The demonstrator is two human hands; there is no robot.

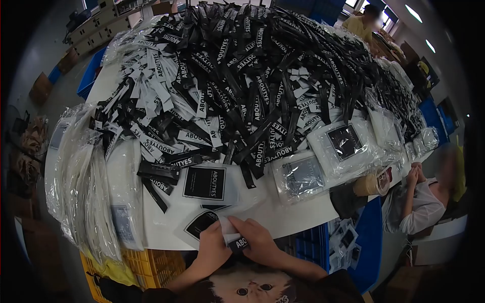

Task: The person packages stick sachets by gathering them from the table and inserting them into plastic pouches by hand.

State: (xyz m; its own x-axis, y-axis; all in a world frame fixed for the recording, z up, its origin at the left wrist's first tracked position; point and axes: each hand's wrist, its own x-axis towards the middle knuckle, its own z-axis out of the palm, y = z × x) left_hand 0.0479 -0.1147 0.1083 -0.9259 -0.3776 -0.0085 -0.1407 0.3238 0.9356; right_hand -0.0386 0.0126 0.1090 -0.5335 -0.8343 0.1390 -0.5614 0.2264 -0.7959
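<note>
At the near edge of the table, my left hand [213, 243] and my right hand [255, 241] are close together, fingers closed on a small strip [238, 246]. It is black and white, and the letters "ABO" show on its dark part; my fingers hide the rest. Just beyond my hands lies a flat clear plastic bag with a black ABOUTYES panel [204, 183]. Another bag with a black panel [200, 224] lies partly under my left hand. Past them, a large heap of black and white ABOUTYES strips [242, 91] covers much of the table.
Stacks of clear plastic bags stand left [83, 187] and right [343, 146]. A cup [373, 183] sits near the right edge. Below are a yellow crate [146, 267] and a blue bin [371, 252] holding small packets. One person [424, 202] sits right; another [361, 25] is farther back.
</note>
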